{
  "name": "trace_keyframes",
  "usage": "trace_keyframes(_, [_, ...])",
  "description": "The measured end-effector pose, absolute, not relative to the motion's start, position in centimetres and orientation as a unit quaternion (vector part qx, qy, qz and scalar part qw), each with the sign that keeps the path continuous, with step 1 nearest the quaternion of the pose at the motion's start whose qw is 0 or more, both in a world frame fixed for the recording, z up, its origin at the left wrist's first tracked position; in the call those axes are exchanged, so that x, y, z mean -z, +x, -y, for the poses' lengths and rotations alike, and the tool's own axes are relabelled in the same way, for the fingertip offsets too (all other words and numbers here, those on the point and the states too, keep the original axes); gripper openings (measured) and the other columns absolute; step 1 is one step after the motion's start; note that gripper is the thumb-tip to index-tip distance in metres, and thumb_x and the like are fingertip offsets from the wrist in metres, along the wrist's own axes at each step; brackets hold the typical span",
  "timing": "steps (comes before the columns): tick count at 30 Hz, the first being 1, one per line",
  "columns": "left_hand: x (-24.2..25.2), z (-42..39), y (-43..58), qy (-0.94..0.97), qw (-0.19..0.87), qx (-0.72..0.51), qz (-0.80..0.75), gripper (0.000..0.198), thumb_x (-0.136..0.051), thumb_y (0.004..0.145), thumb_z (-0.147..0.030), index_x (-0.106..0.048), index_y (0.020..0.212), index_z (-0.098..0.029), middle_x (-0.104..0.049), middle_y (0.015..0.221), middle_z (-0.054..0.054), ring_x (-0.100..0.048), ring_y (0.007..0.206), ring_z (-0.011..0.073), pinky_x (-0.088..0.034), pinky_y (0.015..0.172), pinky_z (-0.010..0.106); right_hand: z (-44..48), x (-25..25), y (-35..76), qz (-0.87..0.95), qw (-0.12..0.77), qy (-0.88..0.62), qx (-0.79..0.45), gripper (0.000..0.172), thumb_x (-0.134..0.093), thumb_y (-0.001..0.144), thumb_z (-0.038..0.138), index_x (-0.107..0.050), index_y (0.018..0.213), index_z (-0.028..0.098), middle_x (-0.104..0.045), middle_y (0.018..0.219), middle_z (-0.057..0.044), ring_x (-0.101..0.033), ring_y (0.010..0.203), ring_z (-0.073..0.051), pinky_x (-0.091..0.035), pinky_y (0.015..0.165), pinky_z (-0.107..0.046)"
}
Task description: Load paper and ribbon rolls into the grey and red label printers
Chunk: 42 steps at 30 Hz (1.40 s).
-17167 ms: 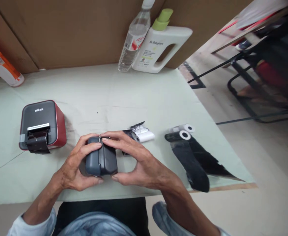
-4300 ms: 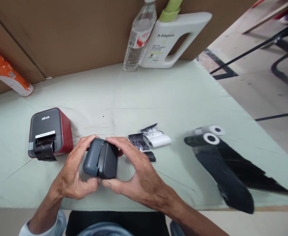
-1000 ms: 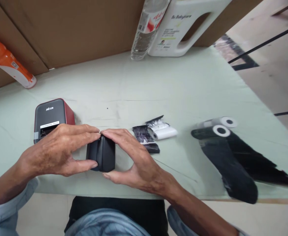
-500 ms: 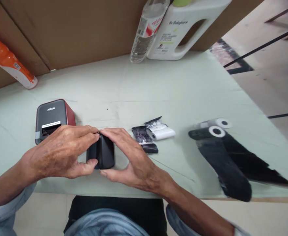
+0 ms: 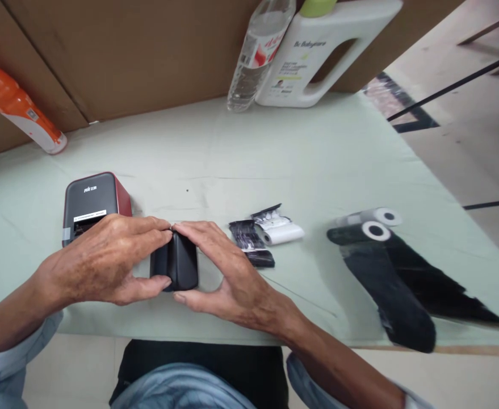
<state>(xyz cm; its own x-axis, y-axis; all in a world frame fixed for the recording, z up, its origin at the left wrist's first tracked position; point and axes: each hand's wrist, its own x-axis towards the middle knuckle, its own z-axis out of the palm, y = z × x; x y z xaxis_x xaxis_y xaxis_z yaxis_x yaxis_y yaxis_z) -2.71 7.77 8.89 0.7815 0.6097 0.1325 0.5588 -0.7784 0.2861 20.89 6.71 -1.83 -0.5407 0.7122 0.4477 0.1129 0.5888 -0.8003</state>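
The case [image 5: 185,261] is between the two hands, near the front edge of the table [image 5: 232,150]. The left hand [image 5: 100,261] pinches its left part: the fingers are at the far side and the thumb is at the near side. The right hand [image 5: 236,281] grips the case in the same manner, fingers far and thumb near, and the fingertips of both hands almost meet. I cannot tell whether the case rests on the table or is a little above it.

The printer [image 5: 92,196] is just behind the left hand, which covers its lower front. To the right of the case there is a white roll [image 5: 284,233], with black scraps [image 5: 249,234] beside it. Farther right is a second roll [image 5: 355,233] with a black ribbon [image 5: 411,312] — it spreads toward the table's edge — and just behind it a pale roll [image 5: 385,216]. At the back, the bottle [image 5: 258,59] is next to the jug [image 5: 294,74].
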Motion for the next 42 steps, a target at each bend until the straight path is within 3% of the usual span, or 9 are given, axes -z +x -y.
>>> trace_keyframes(10, [-9.1,-7.1,-2.2,0.93,0.099,-0.089,-0.342,0.024,-0.071,0.089,-0.031,-0.072,0.106,-0.014,-0.079,0.105,0.014,-0.079,0.095,0.0286,-0.065,0.078,0.037,-6.8,1.9,20.8,0.798,0.402,-0.253,-0.372,0.086,-0.083,0.087,0.032,-0.041,0.161,0.023,-0.061,0.147,-0.018,-0.058,0.137,-0.036,-0.052,0.114,-0.058])
trace_keyframes(15, [-8.4,-6.8,-2.2,0.924,0.092,-0.129,-0.348,0.024,-0.067,0.093,-0.028,-0.071,0.112,-0.014,-0.078,0.113,0.015,-0.079,0.1,0.0273,-0.066,0.081,0.036,-7.0,2.0,20.8,0.8,0.408,-0.249,-0.363,0.085,-0.082,0.087,0.032,-0.041,0.161,0.024,-0.061,0.146,-0.017,-0.058,0.137,-0.035,-0.052,0.114,-0.059])
trace_keyframes(20, [-8.0,-6.3,-3.0,0.922,0.102,-0.126,-0.352,0.037,-0.07,0.094,-0.03,-0.067,0.128,-0.015,-0.075,0.13,0.019,-0.077,0.113,0.0295,-0.066,0.094,0.042,-7.0,1.9,20.9,0.802,0.399,-0.251,-0.366,0.086,-0.082,0.087,0.032,-0.04,0.161,0.026,-0.062,0.147,-0.016,-0.059,0.136,-0.036,-0.052,0.113,-0.06])
trace_keyframes(23, [-7.8,-6.1,-3.4,0.914,0.147,-0.126,-0.356,0.055,-0.076,0.092,-0.037,-0.061,0.141,-0.016,-0.068,0.143,0.022,-0.071,0.127,0.0337,-0.061,0.107,0.05,-7.1,2.0,21.0,0.799,0.406,-0.252,-0.365,0.085,-0.082,0.087,0.033,-0.04,0.161,0.026,-0.061,0.148,-0.016,-0.059,0.138,-0.036,-0.052,0.113,-0.06])
trace_keyframes(27, [-6.5,-5.6,-3.3,0.891,0.219,-0.159,-0.364,0.081,-0.085,0.085,-0.05,-0.05,0.151,-0.019,-0.061,0.149,0.024,-0.063,0.138,0.0379,-0.057,0.113,0.057,-7.1,2.0,21.0,0.797,0.407,-0.259,-0.364,0.084,-0.081,0.088,0.032,-0.04,0.161,0.028,-0.061,0.149,-0.015,-0.058,0.14,-0.036,-0.051,0.115,-0.06])
trace_keyframes(34, [-3.9,-4.6,-2.9,0.865,0.234,-0.238,-0.374,0.075,-0.08,0.089,-0.033,-0.046,0.155,-0.021,-0.058,0.15,0.024,-0.06,0.14,0.0381,-0.056,0.112,0.059,-7.1,1.8,21.1,0.798,0.412,-0.255,-0.358,0.082,-0.083,0.088,0.035,-0.042,0.16,0.027,-0.063,0.147,-0.015,-0.059,0.139,-0.036,-0.052,0.116,-0.06])
trace_keyframes(42, [-3.8,-5.0,-3.3,0.869,0.241,-0.256,-0.347,0.075,-0.08,0.091,-0.037,-0.048,0.156,-0.018,-0.06,0.15,0.025,-0.061,0.141,0.0375,-0.056,0.113,0.057,-7.1,1.8,21.3,0.802,0.413,-0.259,-0.344,0.085,-0.087,0.086,0.038,-0.045,0.158,0.025,-0.065,0.145,-0.016,-0.062,0.136,-0.037,-0.054,0.114,-0.059])
